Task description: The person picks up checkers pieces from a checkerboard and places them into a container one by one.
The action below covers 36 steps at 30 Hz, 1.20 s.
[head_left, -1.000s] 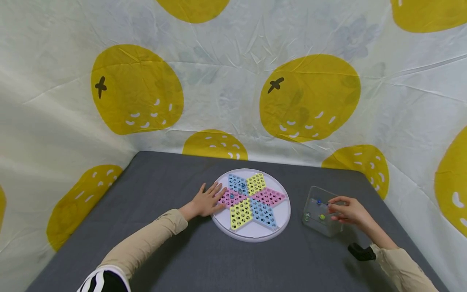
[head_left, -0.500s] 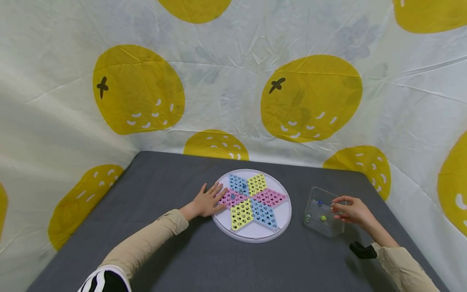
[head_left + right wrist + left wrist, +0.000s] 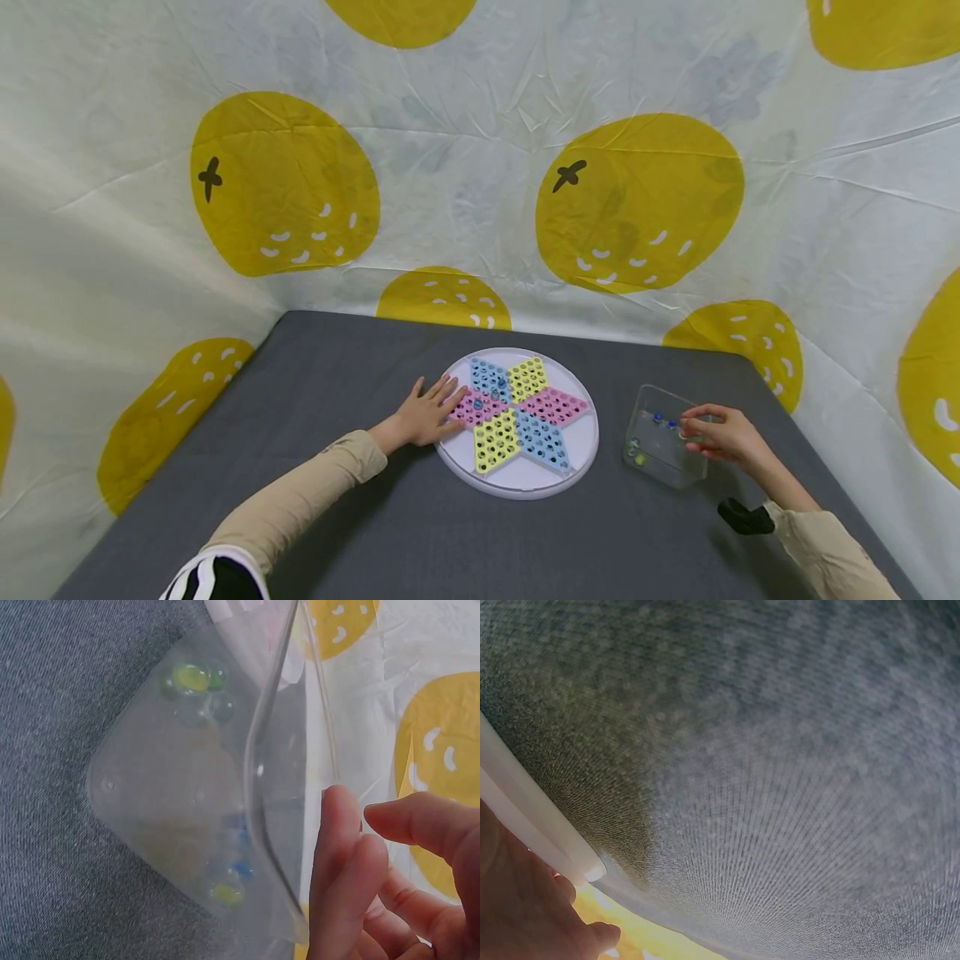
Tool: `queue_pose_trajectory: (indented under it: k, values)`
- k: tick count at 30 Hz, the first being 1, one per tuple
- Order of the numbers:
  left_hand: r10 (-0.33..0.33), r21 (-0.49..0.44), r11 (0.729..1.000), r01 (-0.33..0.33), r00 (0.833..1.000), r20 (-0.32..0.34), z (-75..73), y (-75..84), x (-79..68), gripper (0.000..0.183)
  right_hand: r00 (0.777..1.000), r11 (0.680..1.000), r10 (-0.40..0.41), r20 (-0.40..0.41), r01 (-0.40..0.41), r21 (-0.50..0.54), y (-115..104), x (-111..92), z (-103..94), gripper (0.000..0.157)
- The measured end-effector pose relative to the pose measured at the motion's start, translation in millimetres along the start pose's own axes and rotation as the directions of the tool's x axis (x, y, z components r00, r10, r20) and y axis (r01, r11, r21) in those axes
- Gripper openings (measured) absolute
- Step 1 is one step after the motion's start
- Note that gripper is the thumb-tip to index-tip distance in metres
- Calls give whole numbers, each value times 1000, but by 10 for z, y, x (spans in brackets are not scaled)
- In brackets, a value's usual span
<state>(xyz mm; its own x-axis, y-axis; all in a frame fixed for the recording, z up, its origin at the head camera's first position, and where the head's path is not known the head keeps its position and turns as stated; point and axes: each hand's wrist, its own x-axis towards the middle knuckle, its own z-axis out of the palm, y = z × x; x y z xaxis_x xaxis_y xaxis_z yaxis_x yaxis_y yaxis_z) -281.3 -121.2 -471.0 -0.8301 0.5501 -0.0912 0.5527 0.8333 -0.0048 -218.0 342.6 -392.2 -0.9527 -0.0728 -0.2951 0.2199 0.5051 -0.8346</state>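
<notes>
A round white Chinese checkers board (image 3: 517, 487) carries a star of pink, yellow and blue hole-filled sections. My left hand (image 3: 427, 414) rests on its left side with fingers spread. In the left wrist view, the hand (image 3: 525, 900) shows beside the board's white rim (image 3: 540, 817). Three marbles (image 3: 477, 404) sit on the upper left of the star. To the right stands a clear plastic box (image 3: 669, 477) with several blue and green marbles (image 3: 639, 460) inside. Over its right wall, my right hand (image 3: 723, 437) hangs with fingers loosely bent, thumb near the fingertips, no marble showing between them.
Dark grey cloth (image 3: 352, 350) covers the table. A pale fabric sheet (image 3: 450, 183) with yellow fruit prints hangs behind and at both sides. A black strap (image 3: 745, 517) is at my right wrist.
Marbles in the clear box have shifted: a yellow-green one has moved left toward the near corner, and a second blue one now shows near the right fingertips. The left hand stays still.
</notes>
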Motion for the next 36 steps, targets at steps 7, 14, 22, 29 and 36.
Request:
queue_pose_trajectory:
  k: [7,14,22,29,36]
  values:
    - [22,-27,999,-23,1000,-15,2,-10,-4,64,1000,1000,-21,8,21,-9,-51,-23,43,36]
    - [-8,9,1000,8,1000,11,31,-15,11,66,999,999,-41,13,42,-14,-112,-45,108,37]
    - [5,-1,1000,-5,1000,-1,41,-29,23,65,998,998,-57,25,57,-23,-208,-71,201,40]
    - [-1,-9,1000,1,1000,-1,14,-13,11,64,995,995,-89,41,90,-34,-266,-69,288,38]
    - [4,-28,1000,-4,1000,-4,-36,16,-19,64,992,992,-107,61,110,-54,-306,-56,417,48]
